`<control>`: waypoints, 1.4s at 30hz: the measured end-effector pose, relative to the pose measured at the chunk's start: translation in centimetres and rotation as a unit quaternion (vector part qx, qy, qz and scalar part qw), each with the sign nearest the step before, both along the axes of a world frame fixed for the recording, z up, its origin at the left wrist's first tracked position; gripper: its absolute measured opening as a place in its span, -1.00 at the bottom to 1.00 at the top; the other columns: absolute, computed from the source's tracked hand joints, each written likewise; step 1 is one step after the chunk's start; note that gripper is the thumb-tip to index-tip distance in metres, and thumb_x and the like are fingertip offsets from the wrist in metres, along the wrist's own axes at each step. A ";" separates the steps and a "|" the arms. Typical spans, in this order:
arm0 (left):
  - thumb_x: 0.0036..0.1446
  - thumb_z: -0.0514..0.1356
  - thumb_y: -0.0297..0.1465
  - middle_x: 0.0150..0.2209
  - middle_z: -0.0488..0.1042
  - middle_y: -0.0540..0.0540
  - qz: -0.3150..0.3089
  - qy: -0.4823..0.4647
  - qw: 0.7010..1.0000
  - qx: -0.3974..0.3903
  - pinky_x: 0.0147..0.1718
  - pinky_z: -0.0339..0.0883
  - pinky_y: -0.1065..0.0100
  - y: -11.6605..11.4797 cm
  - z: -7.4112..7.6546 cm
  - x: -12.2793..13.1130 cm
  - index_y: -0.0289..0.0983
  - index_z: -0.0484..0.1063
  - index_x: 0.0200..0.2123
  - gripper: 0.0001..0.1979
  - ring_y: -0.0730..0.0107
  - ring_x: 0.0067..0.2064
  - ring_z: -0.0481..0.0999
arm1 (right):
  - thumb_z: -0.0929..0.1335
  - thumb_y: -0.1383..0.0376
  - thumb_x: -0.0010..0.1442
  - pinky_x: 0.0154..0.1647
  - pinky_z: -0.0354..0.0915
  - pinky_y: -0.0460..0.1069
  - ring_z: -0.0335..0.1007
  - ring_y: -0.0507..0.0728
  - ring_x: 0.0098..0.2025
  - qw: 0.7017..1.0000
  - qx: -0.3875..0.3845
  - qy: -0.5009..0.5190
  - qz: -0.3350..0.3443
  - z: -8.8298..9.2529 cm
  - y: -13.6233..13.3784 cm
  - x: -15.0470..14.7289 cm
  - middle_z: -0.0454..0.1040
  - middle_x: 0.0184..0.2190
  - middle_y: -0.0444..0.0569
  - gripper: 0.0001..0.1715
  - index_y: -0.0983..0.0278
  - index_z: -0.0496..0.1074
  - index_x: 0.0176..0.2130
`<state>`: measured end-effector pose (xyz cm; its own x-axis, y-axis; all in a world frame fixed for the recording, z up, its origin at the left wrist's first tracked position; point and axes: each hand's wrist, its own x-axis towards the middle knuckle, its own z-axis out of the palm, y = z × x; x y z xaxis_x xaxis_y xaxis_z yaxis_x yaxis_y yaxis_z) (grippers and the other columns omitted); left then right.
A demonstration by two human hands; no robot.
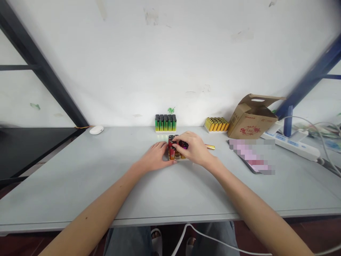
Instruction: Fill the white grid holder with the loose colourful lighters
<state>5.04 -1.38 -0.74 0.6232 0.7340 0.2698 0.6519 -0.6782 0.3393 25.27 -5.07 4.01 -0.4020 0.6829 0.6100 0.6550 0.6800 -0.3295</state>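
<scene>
A small block of red batteries with dark tops (172, 152) stands upright on the table in front of me, on a pale tray that barely shows. My left hand (155, 156) is wrapped round the block's left side, with the thumb along the front bottom edge. From the right, my right hand (195, 147) reaches over the block, its thumb and index finger pinched on a battery near the top. A dark, purplish end shows under those fingers. Part of the block is hidden by this hand. One gold-and-red battery (210, 147) lies flat just beyond it.
Green batteries with black tops (165, 124) stand in a tray by the wall, and yellow batteries (217, 125) in another to the right. Nearby are an open cardboard box (247, 121), a power strip (293, 144), a blurred-out phone-like item (250, 156) and a white oval device (96, 130).
</scene>
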 end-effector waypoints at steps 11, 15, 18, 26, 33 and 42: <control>0.04 0.15 0.13 -0.06 0.44 -0.19 -0.002 -0.013 1.000 0.001 0.00 0.32 0.00 0.0 -0.2 -0.1 -0.18 0.37 -0.12 -0.45 -0.04 0.01 0.42 | 0.35 0.28 0.24 -0.10 0.30 0.13 0.45 0.19 -0.20 0.999 -0.030 0.038 -0.008 -0.2 0.2 -0.2 0.60 -0.28 -0.06 -0.87 0.15 0.53 -0.23; 0.05 0.15 0.13 -0.07 0.44 -0.20 -0.001 -0.007 1.000 0.001 -0.02 0.33 0.00 0.0 -0.1 0.0 -0.19 0.37 -0.13 -0.46 -0.04 -0.01 0.43 | 0.36 0.28 0.23 -0.07 0.30 0.14 0.46 0.19 -0.18 0.998 -0.032 0.045 -0.011 -0.3 0.2 -0.2 0.61 -0.25 -0.06 -0.86 0.15 0.54 -0.21; 0.06 0.14 0.13 -0.07 0.43 -0.21 0.001 0.000 1.000 0.000 -0.02 0.33 0.00 0.0 0.0 0.1 -0.20 0.37 -0.12 -0.45 -0.04 0.00 0.42 | 0.36 0.29 0.23 -0.05 0.29 0.15 0.46 0.19 -0.17 0.998 -0.031 0.050 -0.010 -0.4 0.2 -0.2 0.61 -0.26 -0.07 -0.86 0.14 0.54 -0.21; 0.06 0.16 0.12 -0.06 0.44 -0.19 -0.003 -0.010 1.000 0.005 0.00 0.32 0.02 0.1 -0.4 0.0 -0.17 0.36 -0.02 -0.42 -0.04 0.02 0.42 | 0.36 0.28 0.22 -0.05 0.29 0.15 0.47 0.19 -0.16 0.998 -0.032 0.062 -0.011 -0.5 0.2 -0.4 0.61 -0.25 -0.09 -0.85 0.12 0.54 -0.21; 0.08 0.15 0.11 -0.01 0.41 -0.21 -0.002 0.001 1.000 0.003 0.04 0.29 0.00 0.2 -0.4 0.0 -0.17 0.34 0.02 -0.41 -0.05 0.07 0.39 | 0.34 0.28 0.25 -0.05 0.30 0.14 0.45 0.19 -0.19 0.999 -0.016 0.041 -0.010 -0.8 0.3 -0.4 0.59 -0.30 -0.05 -0.84 0.14 0.56 -0.22; 0.06 0.15 0.13 0.02 0.41 -0.23 0.001 0.002 1.000 -0.004 0.06 0.30 0.00 0.1 -0.1 0.0 -0.19 0.34 0.06 -0.35 -0.09 0.09 0.38 | 0.26 0.21 0.31 0.08 0.27 0.16 0.33 0.23 0.07 0.998 0.049 0.038 -0.017 0.7 0.4 1.5 0.44 0.01 0.07 -0.72 0.19 0.55 -0.22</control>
<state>5.03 -1.30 -0.83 0.6226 0.7377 0.2610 0.6546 -0.6738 0.3427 26.79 -4.65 4.73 -0.3294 0.6302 0.7031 0.6537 0.6895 -0.3117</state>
